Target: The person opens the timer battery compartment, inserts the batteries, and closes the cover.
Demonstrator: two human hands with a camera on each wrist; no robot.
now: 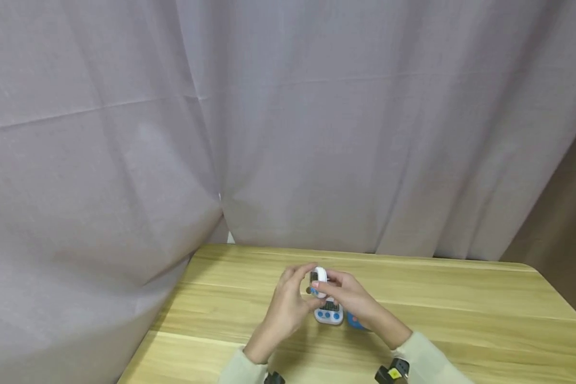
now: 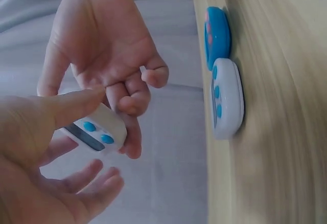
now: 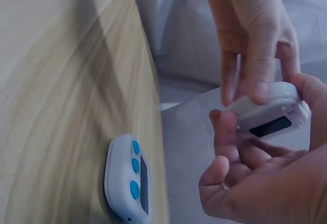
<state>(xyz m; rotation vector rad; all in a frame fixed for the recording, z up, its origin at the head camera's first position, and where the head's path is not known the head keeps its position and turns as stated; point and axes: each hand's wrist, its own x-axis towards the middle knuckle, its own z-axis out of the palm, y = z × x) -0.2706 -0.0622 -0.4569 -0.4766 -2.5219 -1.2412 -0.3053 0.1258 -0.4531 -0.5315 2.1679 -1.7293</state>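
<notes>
A white digital timer (image 1: 322, 276) with blue buttons is held up between both hands above the table. My left hand (image 1: 286, 305) pinches it from the left, thumb laid over its edge in the left wrist view. From the other side my right hand (image 1: 355, 298) grips it with thumb and fingertips. The right wrist view shows a dark strip on the timer's white casing (image 3: 265, 112). Below the hands a second white timer (image 1: 329, 314) with blue buttons lies on the table. Beside it is a blue timer (image 2: 218, 37) with pink buttons, partly covered by my right hand in the head view.
The light wood-grain table (image 1: 461, 314) carries the two other timers near its middle. A grey curtain (image 1: 317, 133) hangs along the table's back edge and down its left side. Black straps with small devices (image 1: 392, 370) sit at both wrists.
</notes>
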